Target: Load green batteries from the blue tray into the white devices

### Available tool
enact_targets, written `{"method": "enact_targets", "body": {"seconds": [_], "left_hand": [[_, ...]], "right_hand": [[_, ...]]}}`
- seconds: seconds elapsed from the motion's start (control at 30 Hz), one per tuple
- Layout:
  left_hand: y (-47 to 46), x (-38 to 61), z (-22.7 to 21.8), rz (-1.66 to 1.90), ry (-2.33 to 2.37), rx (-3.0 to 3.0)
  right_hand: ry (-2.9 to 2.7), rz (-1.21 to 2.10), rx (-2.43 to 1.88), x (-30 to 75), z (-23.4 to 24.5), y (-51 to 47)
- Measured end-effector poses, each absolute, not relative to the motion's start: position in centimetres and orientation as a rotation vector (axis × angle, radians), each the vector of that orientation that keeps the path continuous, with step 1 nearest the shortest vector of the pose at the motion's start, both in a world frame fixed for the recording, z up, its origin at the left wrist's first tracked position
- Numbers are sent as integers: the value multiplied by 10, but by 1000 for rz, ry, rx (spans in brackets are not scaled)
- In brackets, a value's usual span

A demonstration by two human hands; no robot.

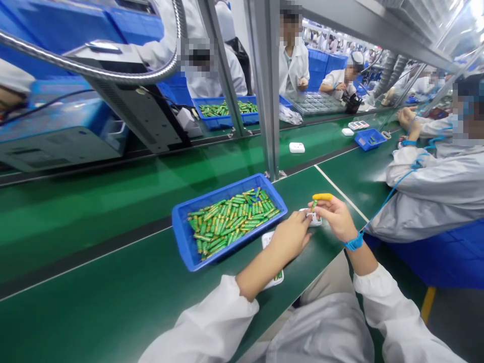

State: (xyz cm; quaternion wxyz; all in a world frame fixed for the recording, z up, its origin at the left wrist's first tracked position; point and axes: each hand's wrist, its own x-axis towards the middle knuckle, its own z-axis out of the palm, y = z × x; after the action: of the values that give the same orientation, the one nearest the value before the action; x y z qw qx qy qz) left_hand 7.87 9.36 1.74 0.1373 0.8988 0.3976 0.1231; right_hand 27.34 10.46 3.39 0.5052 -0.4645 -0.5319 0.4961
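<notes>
My right hand (336, 214), a yellow finger cot on one finger and a blue strap at the wrist, pinches a green battery (314, 205) above a small white plastic case (316, 222). From the left, my left hand (290, 233) holds that case on the bench with its fingertips, covering part of it. Under my left wrist and forearm lies another white case (266, 239), partly hidden, with green batteries (279, 277) showing at its near end. Beside my left hand stands a blue bin (183, 237) filled with loose green batteries with gold-coloured ends (234, 219).
A metal post (269, 101) rises behind the bin. On the green conveyor (151, 176) sits a white case (297, 147); farther right is a small blue tray (368, 140). A co-worker's sleeve (427, 181) is close on my right. Across the line, another blue bin (227, 120) holds batteries.
</notes>
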Motion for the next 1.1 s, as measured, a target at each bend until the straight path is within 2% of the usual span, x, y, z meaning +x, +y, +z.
{"method": "enact_targets", "body": {"seconds": [0.1,0.3,0.57,1.1], "left_hand": [[94,77,19,348,1145,2596],[95,76,19,332,1142,2624],[95,74,16,362,1140,2566],[91,75,20,292,1139,2611]], "right_hand": [[-1359,1057,-1205,279,31,98],[-1629,560,-1557,292,17,86],[-1823,201,-1701,279,-4,80],[-1858,186,-1537,272,-16,55]]}}
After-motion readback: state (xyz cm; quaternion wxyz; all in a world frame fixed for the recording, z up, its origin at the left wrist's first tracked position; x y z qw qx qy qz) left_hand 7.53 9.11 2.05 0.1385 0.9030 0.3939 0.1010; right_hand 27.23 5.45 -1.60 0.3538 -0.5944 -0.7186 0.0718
